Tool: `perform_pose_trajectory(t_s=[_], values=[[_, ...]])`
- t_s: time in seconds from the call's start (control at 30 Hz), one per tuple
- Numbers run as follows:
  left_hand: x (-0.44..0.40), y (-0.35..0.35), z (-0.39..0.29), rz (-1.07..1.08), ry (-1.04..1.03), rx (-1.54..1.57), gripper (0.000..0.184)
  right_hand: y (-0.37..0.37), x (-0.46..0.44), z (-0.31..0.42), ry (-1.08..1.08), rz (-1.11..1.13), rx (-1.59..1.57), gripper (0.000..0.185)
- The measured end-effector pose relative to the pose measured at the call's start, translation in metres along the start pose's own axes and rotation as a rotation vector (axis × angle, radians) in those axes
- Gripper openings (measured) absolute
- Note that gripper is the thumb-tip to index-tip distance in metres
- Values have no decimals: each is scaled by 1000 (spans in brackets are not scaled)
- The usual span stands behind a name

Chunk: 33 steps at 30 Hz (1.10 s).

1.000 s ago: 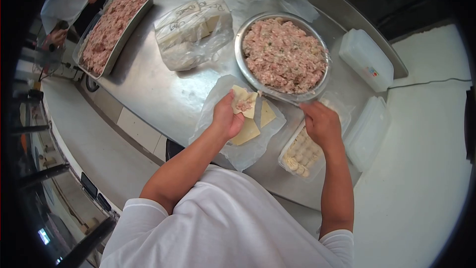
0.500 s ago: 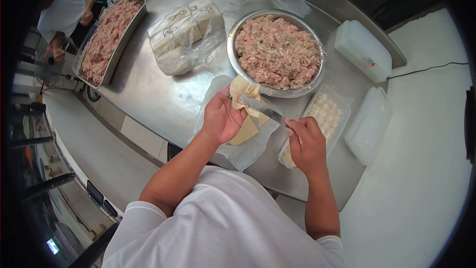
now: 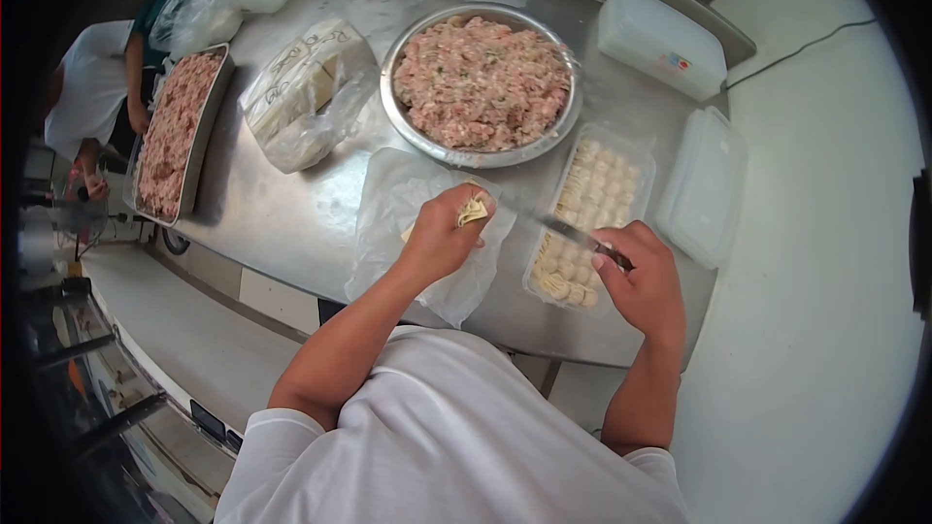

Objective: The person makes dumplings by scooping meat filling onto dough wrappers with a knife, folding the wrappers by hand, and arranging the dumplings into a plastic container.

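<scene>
While the left hand [image 3: 449, 233] is closed around a gathered pale yellow dough wrapper [image 3: 473, 211] over a crumpled translucent plastic sheet [image 3: 374, 233], the right hand [image 3: 641, 277] grips a dark-handled flat metal blade [image 3: 571, 231], which extends above a clear rectangular tray [image 3: 649, 175] of pale round dumplings [image 3: 597, 189]. A round steel bowl [image 3: 476, 159] of pink minced meat [image 3: 485, 82] stands beyond on the grey metal desk [image 3: 291, 206].

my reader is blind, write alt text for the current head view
A person's left hand grips a gathered dough wrapper; the right hand holds a flat-bladed tool. Nearby are a tray of dumplings and a bowl of ground meat.
</scene>
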<state>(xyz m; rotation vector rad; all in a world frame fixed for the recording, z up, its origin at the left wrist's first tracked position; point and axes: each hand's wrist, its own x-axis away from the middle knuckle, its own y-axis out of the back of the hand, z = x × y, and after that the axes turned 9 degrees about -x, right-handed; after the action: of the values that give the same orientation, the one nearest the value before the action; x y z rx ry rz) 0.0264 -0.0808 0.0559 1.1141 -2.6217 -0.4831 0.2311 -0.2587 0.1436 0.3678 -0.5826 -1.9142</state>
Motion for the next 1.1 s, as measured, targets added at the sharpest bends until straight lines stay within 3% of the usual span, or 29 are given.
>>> perform_pose_trajectory(t_s=[0.03, 0.07, 0.13, 0.17, 0.2, 0.23, 0.27, 0.3, 0.33, 0.37, 0.4, 0.47, 0.53, 0.6, 0.77, 0.8, 0.93, 1.1], values=[[-2, -5, -9, 56, 184, 204, 19, -4, 4, -13, 1, -43, -63, 16], [-2, -13, -12, 63, 183, 202, 19, -13, 10, -25, -4, -49, -63, 16], [2, -34, -15, 84, 62, 157, 34, -39, 25, -42, -360, -19, -315, 18], [5, -46, -18, 119, 36, 331, 34, -56, 30, -45, -363, -26, -322, 18], [9, -55, -25, 130, 36, 324, 34, -75, 35, -45, -271, -95, -526, 21], [14, -63, -34, 199, 114, 496, 32, -89, 40, -44, -174, -168, -728, 24], [17, -70, -40, 268, 195, 666, 30, -97, 44, -44, -179, -182, -735, 24], [19, -80, -39, 283, 199, 658, 30, -104, 48, -44, -292, -191, -1099, 26], [20, -89, -37, 236, 28, 594, 28, -107, 52, -44, -398, -199, -1466, 29], [21, -95, -34, 190, -143, 529, 27, -106, 54, -44, -397, -219, -1475, 29], [21, -94, -32, 211, -142, 522, 27, -104, 54, -43, -439, -275, -1422, 27], [19, -80, -27, 203, -491, -94, 24, -102, 61, -50, -483, -353, -1376, 26], [18, -78, -26, 343, -468, -50, 25, -98, 74, -73, -443, -410, -1421, 26], [18, -79, -25, 434, -633, 10, 23, -92, 86, -83, -484, -371, -1380, 26], [-7, -79, 0, 547, -680, -337, 18, -77, 107, -98, -629, -260, -1158, 27], [-11, -79, 2, 552, -676, -485, 16, -75, 111, -106, -619, -350, -1109, 27], [-9, -80, 1, 584, -594, -392, 23, -56, 121, -129, -589, -591, -987, 26], [-4, -92, 1, 664, -645, -599, 31, -50, 120, -139, -661, -672, -884, 21]])
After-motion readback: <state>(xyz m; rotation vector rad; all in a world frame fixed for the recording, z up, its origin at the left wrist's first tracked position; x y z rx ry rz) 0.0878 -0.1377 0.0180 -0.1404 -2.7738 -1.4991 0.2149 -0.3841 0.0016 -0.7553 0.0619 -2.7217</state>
